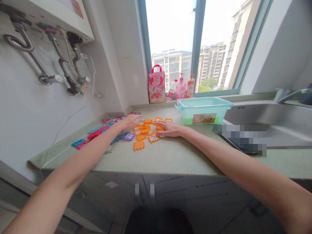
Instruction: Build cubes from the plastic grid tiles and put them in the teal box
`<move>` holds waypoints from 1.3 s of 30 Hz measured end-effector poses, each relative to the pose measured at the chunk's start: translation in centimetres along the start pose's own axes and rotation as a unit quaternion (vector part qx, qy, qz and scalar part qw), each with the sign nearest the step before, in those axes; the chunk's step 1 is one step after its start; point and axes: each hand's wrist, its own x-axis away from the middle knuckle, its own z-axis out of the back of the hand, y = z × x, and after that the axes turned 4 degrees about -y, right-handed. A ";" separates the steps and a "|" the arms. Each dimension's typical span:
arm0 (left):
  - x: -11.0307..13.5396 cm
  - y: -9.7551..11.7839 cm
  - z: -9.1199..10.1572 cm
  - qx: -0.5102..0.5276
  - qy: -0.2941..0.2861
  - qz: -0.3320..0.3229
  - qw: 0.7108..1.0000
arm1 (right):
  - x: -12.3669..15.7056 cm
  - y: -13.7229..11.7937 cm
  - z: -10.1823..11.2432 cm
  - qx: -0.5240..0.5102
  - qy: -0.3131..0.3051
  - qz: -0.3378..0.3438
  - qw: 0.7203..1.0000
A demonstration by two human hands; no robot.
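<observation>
Several orange puzzle tiles [139, 145] with toothed edges lie in a loose cluster on the counter, some with white patterned centres. My right hand [172, 129] rests palm down at the right of this cluster, fingers apart, touching orange pieces. Left of the cluster my left hand [130, 121] is above the tiles, index finger stretched out to the right; its other fingers are partly hidden. Purple tiles [129, 136], red tiles [97, 133], blue tiles [78, 142] and a grey tile [110, 148] lie around and behind my left forearm.
A mint-green plastic tub [185, 113] stands right of my right hand, by the steel sink [275, 113]. A partly blurred dark flat object [234, 139] lies at the sink's edge. A pink bag [157, 87] and a pump bottle [181, 88] stand by the window.
</observation>
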 end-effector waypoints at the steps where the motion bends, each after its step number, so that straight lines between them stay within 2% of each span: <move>1: -1.4 0.5 -0.1 0.012 -0.011 0.016 1.000 | 0.1 -0.1 0.1 -0.004 0.005 0.002 1.000; 5: -5.2 1.0 -0.5 0.024 -0.037 0.063 0.997 | 0.7 -0.4 0.7 -0.020 0.004 -0.002 1.000; 8: -5.2 -0.2 -0.3 0.003 -0.048 0.113 0.992 | 0.9 -0.1 1.2 -0.012 -0.004 0.000 1.000; 10: -3.5 -0.9 0.1 -0.020 -0.052 0.137 0.989 | 0.8 0.5 1.6 0.007 0.011 0.000 1.000; 12: -0.5 -0.8 0.4 -0.060 -0.047 0.133 0.988 | 0.7 1.3 1.8 0.034 0.045 -0.005 0.998; 15: 5.1 0.4 0.0 -0.081 -0.022 0.050 0.995 | 0.5 2.6 1.7 0.058 0.083 -0.031 0.994; 17: 8.3 0.9 -0.7 -0.089 -0.017 -0.034 0.995 | 0.4 3.3 1.4 0.050 0.069 -0.051 0.995; 18: 9.5 0.9 -1.1 -0.099 -0.010 -0.055 0.993 | 0.4 3.6 1.2 0.043 0.054 -0.059 0.996; 20: 10.9 0.0 -1.8 -0.115 -0.017 -0.037 0.993 | 0.4 3.9 0.8 0.032 0.028 -0.073 0.996; 23: 10.8 -1.9 -2.2 -0.146 -0.016 0.023 0.989 | 0.3 3.9 0.3 0.029 0.028 -0.092 0.995; 25: 10.0 -2.7 -1.7 -0.174 -0.006 0.044 0.984 | 0.2 3.7 0.1 0.024 0.046 -0.091 0.994; 28: 8.1 -2.1 -0.1 -0.210 0.014 0.046 0.976 | 0.1 3.7 -0.1 0.012 0.082 -0.083 0.993; 31: 5.7 0.1 1.9 -0.192 0.036 -0.006 0.981 | 0.4 3.6 -0.3 0.009 0.125 -0.087 0.988; 34: 4.6 2.5 3.4 -0.078 0.055 -0.086 0.992 | 0.9 3.5 -0.3 0.005 0.157 -0.074 0.985; 37: 5.9 4.0 4.4 0.010 0.093 -0.166 0.982 | 1.6 3.0 0.2 -0.007 0.150 -0.049 0.987; 39: 7.6 4.8 4.7 0.046 0.049 -0.179 0.982 | 2.1 2.5 0.7 -0.003 0.113 -0.040 0.993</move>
